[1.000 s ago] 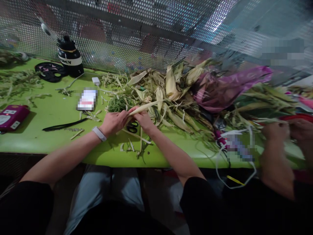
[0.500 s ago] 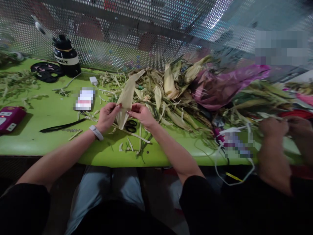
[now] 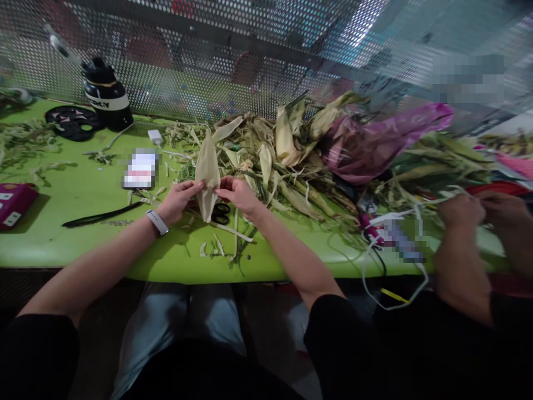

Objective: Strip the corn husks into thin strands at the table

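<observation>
A pale corn husk (image 3: pixel 207 161), pointed at both ends, stands nearly upright between my hands. The fingers of my left hand (image 3: pixel 180 199) pinch its left edge, with the thumb on the near face. My right hand (image 3: pixel 237 193) pinches the opposite edge, thumb and fingers closed on it. Just behind the husk's lower end lie black-handled scissors (image 3: pixel 221 213), partly hidden. A heap of dried corn husks (image 3: pixel 291 139) spreads to the right and behind. Thin husk strips (image 3: pixel 233 230) lie on the green table (image 3: pixel 166 261) below my hands.
A phone (image 3: pixel 140 168), a black strap (image 3: pixel 102 215) and a magenta box (image 3: pixel 15 205) lie to the left. A black bottle (image 3: pixel 107 103) stands behind. A purple plastic bag (image 3: pixel 362 147) rests on the heap. At right, a co-worker's hands (image 3: pixel 462 210) are near white cords (image 3: pixel 391 216).
The husk has turned more upright and spread wider between my fingers; its tip no longer leans to the right. The view has shifted slightly. Both hands keep hold.
</observation>
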A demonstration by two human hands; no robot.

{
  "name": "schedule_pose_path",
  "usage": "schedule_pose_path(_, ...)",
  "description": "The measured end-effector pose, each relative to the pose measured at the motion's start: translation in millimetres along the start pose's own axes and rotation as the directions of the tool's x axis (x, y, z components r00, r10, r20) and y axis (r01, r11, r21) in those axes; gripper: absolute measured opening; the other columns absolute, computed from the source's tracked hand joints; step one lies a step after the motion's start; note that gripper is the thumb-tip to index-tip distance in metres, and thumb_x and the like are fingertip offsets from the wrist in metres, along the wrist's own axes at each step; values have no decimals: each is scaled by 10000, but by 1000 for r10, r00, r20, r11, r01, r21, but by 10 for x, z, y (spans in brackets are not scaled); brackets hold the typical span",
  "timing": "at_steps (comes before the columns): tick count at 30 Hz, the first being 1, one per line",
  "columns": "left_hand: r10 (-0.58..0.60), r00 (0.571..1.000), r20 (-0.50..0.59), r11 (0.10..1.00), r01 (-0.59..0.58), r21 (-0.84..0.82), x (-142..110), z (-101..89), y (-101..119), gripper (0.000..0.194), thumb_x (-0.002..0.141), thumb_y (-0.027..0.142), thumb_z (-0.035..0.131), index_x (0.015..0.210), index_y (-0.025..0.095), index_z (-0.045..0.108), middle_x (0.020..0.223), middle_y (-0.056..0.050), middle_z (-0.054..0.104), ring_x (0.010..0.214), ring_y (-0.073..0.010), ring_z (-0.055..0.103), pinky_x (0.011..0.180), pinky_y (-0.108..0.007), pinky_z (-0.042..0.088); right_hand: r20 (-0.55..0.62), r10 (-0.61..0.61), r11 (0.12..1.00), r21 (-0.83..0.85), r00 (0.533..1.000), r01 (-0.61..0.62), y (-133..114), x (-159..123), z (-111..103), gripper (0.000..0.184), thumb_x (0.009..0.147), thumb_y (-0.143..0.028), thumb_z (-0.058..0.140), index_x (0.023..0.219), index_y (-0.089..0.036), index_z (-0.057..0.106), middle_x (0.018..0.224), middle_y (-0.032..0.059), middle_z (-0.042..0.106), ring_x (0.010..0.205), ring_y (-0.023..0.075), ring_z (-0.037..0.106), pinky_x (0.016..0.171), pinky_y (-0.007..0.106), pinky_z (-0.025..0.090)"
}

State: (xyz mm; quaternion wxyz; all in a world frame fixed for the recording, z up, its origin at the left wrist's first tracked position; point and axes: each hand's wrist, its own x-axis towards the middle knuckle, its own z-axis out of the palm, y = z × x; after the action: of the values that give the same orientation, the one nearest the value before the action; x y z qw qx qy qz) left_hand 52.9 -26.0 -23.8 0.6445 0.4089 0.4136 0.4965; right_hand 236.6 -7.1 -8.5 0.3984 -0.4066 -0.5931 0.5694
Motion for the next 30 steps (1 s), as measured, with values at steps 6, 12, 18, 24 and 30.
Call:
schedule_pose_path(6,-18,997,74,996,11,89,-24,7,18,392,605,445,852,799,149,685,748,-26,692,601,-107,597,572,-239,496,57,23,1000,-18,998,-22,26,10,10,188,655,-240,668,800,-177,567,705,-45,601,573,80,509,573,242,472)
schedule_pose_path(12,0,999,52,995,-6,99,-23,-2,-5,370,640,446,834,812,151,691,773,-37,692,609,-107,598,575,-240,503,36,28,1000,-10,999,-27,7,6,18,175,652,-209,692,767,-175,565,690,-41,603,568,81,519,535,225,475)
schedule_pose_path(18,0,998,68,996,-6,94,-31,11,6,416,611,463,848,822,145,682,773,-27,693,624,-105,604,603,-236,513,25,40,999,-19,999,-40,31,16,21,151,687,-176,684,777,-175,564,696,-39,606,557,83,508,546,238,469)
schedule_pose_path(24,-6,998,70,999,2,51,-7,-20,-1,358,634,426,845,808,155,688,794,-36,705,628,-106,612,599,-237,514,41,57,998,-39,998,-55,36,10,-3,180,697,-240,697,784,-177,552,665,-41,590,528,88,521,489,221,374)
schedule_pose_path(30,-38,996,84,998,34,49,-11,-20,6,362,621,415,854,817,150,705,766,-39,701,599,-103,603,571,-239,503,72,55,998,26,996,-57,20,1,-9,254,629,-292,736,770,-184,556,656,-56,596,493,68,515,448,201,337)
